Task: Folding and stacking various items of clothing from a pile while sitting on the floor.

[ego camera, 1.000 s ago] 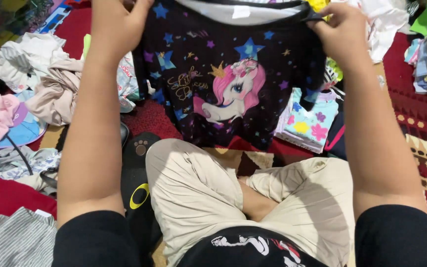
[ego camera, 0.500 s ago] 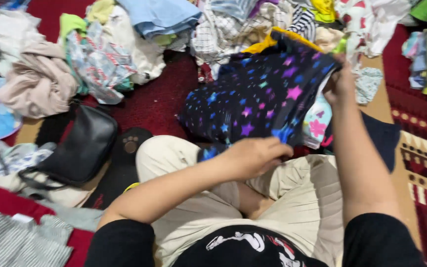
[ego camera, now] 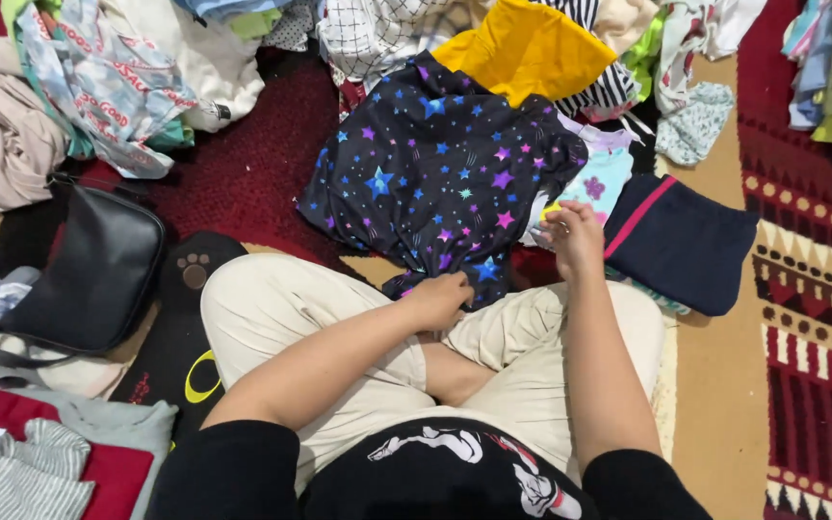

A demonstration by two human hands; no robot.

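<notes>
Here the left hand point(ego camera: 443, 297) and right hand point(ego camera: 575, 234) each pinch the soft, crumpled starry dark shirt point(ego camera: 435, 178)

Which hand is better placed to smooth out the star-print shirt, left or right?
Probably the left. The left hand already rests on the near hem of the star-print shirt, laid face down on the floor. The right hand sits at its right edge, by the pastel flowered garment.

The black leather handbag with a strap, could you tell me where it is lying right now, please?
In the head view, the black leather handbag lies on the floor at the person's left, just left of the black paw-print cushion and below the crumpled beige garment.
</notes>
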